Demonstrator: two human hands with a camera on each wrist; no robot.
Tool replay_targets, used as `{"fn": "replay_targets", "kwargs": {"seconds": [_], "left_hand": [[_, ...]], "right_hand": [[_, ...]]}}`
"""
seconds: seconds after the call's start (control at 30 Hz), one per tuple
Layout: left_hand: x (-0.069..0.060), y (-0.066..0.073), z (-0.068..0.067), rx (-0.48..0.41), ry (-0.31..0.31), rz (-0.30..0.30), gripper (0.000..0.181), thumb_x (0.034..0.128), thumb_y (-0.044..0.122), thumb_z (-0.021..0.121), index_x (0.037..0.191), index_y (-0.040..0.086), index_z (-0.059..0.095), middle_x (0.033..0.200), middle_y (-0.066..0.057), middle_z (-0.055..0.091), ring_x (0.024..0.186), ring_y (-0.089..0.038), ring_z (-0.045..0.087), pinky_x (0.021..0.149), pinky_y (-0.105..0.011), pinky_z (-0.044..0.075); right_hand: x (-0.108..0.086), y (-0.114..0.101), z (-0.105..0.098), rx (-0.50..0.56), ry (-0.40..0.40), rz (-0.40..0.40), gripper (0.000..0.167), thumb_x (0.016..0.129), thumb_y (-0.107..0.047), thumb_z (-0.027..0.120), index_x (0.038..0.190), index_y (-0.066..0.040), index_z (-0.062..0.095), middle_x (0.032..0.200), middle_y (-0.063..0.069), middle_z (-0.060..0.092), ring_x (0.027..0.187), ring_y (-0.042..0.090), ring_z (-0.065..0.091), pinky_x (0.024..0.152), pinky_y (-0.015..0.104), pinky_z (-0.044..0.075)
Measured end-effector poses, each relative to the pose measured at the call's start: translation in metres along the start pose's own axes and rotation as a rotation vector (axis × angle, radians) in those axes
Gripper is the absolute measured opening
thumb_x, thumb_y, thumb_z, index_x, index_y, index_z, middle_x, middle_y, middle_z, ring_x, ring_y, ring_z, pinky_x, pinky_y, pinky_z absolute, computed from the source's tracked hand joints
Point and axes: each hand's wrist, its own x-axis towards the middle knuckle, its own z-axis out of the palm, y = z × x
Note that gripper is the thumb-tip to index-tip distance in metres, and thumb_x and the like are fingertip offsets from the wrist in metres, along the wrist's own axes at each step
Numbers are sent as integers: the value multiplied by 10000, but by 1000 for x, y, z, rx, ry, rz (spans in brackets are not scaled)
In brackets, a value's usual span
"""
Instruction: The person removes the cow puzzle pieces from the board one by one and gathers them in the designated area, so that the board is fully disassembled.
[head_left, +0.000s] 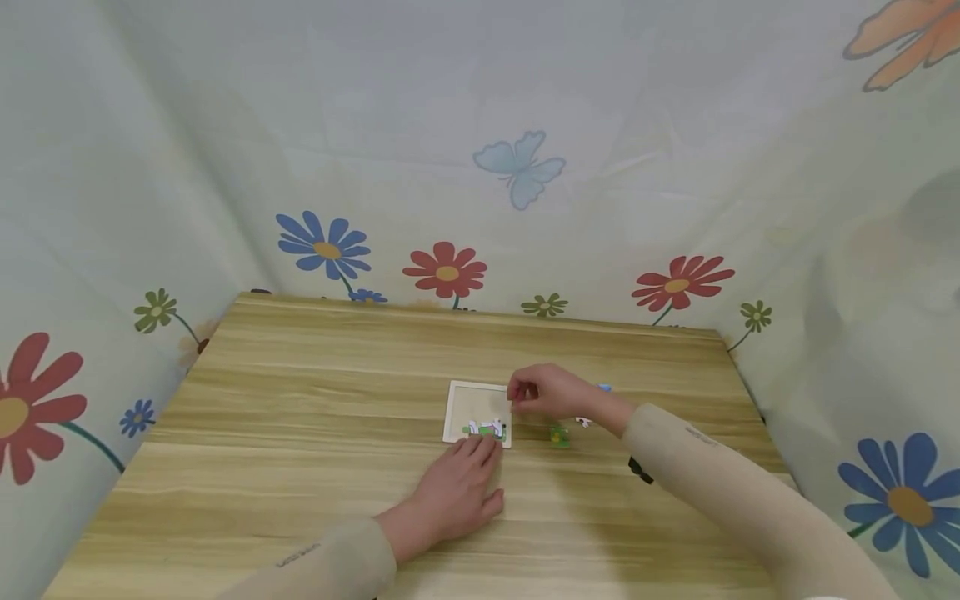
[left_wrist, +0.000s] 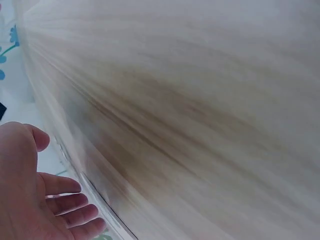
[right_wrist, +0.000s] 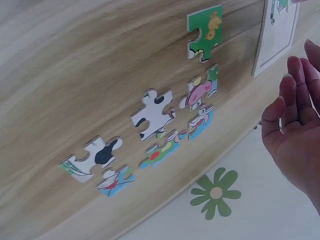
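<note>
A shallow white square puzzle tray (head_left: 447,412) lies on the table, with a few white and green jigsaw pieces (head_left: 487,429) along its near edge. My left hand (head_left: 453,492) lies with extended fingers at that near edge, its fingertips touching the pieces. In the left wrist view, the left hand (left_wrist: 45,200) has its fingers spread beside the tray's edge. My right hand (head_left: 551,392) hovers at the tray's right side with loosely bent fingers. Nothing shows between the fingers of the right hand (right_wrist: 300,110) in the right wrist view, though the frame cuts off part of it.
Several loose pieces lie right of the tray, among them a green one with a chick (right_wrist: 212,30), a pink one (right_wrist: 200,94), a white one (right_wrist: 154,116) and a black-and-white one (right_wrist: 95,157). A flower-printed curtain (head_left: 517,242) borders the wooden table (head_left: 337,375).
</note>
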Motion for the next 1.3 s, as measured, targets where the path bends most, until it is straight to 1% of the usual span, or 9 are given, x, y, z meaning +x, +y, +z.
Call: {"fn": "replay_targets", "kwargs": {"seconds": [0.13,0.23,0.33,0.57,0.77,0.9,1.03,1.2,1.3], "left_hand": [[4,5,0,-23,-50,-2,647,1052,434,544,1513,-20,562,1572,-175,544,1443,-322,523,1191,-451,449],[6,8,1,-29,-75,-8,648,1058,430,530,1528,-15,548,1595,-176,526,1464,-316,512,1209,-432,429],[6,11,4,-28,-85,-11,655,1061,436,520,1539,-11,536,1606,-174,515,1473,-310,504,1214,-423,421],[4,10,9,-46,-69,-18,652,1055,428,537,1534,-15,542,1602,-171,519,1479,-305,495,1198,-435,439],[3,9,11,-49,-70,-7,653,1058,425,534,1543,-13,535,1614,-173,506,1499,-298,473,1210,-431,422],[2,9,11,-37,-78,7,667,1062,431,531,1560,-12,513,1635,-177,479,1521,-300,448,1223,-432,408],[2,8,11,-31,-73,11,673,1060,430,535,1564,-14,507,1641,-177,471,1527,-300,442,1228,-425,402],[1,8,12,-27,-72,10,677,1058,436,535,1565,-13,505,1643,-176,468,1524,-302,445,1229,-421,401],[0,9,13,-20,-72,8,680,1058,437,537,1567,-13,503,1642,-175,470,1521,-300,448,1229,-421,401]], "right_hand": [[10,1,4,-8,-35,-3,117,986,-145,786,1082,-84,757,910,-77,707,727,59,543,684,241,492],[17,2,9,-11,-62,-10,150,986,-150,785,1116,-75,769,946,-68,724,746,58,561,704,237,505],[24,1,13,-21,-84,-19,161,990,-165,783,1130,-85,776,972,-63,731,761,55,567,724,231,504],[36,-9,21,-38,-122,-37,158,989,-178,787,1128,-103,783,989,-54,723,783,63,550,732,227,479],[42,-11,26,-11,-172,-37,123,1011,-181,758,1108,-111,790,984,-68,727,834,27,585,788,225,509],[43,-11,25,16,-190,-30,136,1045,-188,712,1109,-105,798,971,-69,736,853,36,603,824,248,527],[44,-9,24,48,-210,2,179,1066,-202,676,1132,-106,811,980,-77,756,868,33,616,855,256,532],[46,-8,24,104,-243,50,210,1075,-199,659,1177,-106,817,1050,-71,790,923,23,648,902,255,542],[47,-7,26,129,-248,69,200,1073,-198,664,1166,-118,823,1037,-78,790,915,22,645,894,246,535]]}}
